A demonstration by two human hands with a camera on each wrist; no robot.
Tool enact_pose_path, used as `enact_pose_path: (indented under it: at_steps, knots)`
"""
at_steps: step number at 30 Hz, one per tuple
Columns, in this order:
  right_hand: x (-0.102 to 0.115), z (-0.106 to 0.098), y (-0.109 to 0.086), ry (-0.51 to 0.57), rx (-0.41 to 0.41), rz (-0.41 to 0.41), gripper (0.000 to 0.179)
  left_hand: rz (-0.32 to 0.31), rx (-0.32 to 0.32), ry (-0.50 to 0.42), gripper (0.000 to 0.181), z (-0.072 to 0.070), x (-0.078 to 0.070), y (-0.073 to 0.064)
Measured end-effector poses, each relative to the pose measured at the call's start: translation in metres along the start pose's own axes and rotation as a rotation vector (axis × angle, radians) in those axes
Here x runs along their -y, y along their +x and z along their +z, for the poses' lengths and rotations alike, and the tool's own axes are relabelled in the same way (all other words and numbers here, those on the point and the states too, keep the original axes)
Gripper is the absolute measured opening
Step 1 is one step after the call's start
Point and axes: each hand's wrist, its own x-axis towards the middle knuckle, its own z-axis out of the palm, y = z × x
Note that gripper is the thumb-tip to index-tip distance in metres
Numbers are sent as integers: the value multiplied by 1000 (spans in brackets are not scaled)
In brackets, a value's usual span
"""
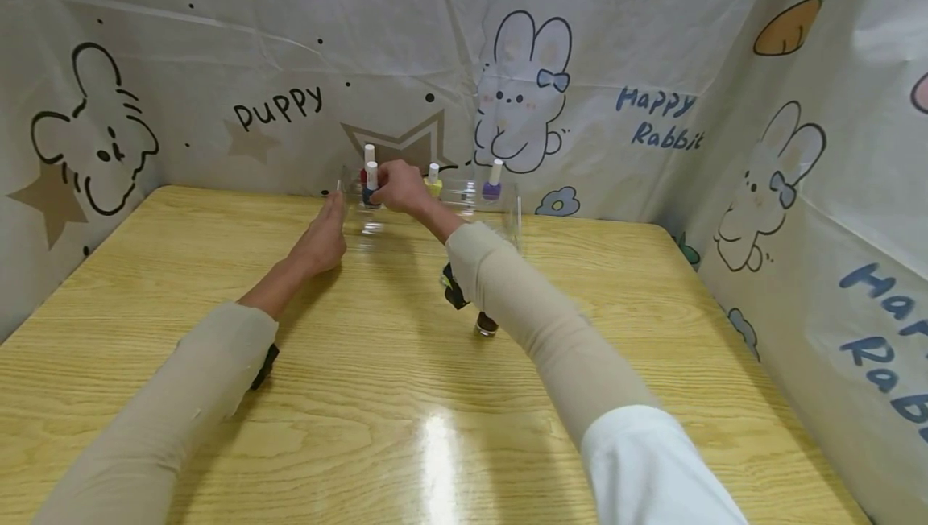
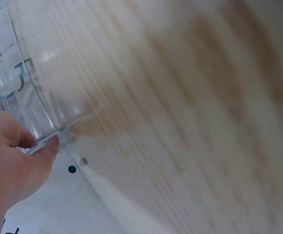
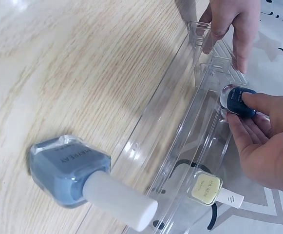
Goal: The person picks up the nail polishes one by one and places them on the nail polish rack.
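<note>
My right hand (image 1: 401, 185) pinches a dark blue nail polish bottle (image 3: 238, 101) between thumb and fingers, at the left end of a clear tiered display rack (image 1: 519, 215). My left hand (image 1: 319, 241) grips the rack's left end panel, thumb on one side and fingers on the other in the left wrist view. Directly behind the held bottle stands a red nail polish bottle (image 1: 363, 176), partly hidden. A yellow nail polish bottle (image 1: 433, 185) and a purple nail polish bottle (image 1: 492, 188) stand farther right on the rack.
A blue-grey nail polish bottle (image 3: 69, 170) with a white cap is on the wooden table (image 1: 348, 428), partly hidden by my right sleeve in the head view. Behind the rack hangs a printed cloth (image 1: 406, 50); it also borders the right side.
</note>
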Motion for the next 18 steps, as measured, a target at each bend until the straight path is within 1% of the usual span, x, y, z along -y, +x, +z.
enact_pose_path:
  at_steps: [10, 18]
  knots:
    - [-3, 8, 3, 11, 5, 19, 20, -4, 6, -4, 70, 1, 0, -1]
    - [-4, 14, 5, 2, 2, 49, 22, 23, -8, -53, 71, 0, 2, -2]
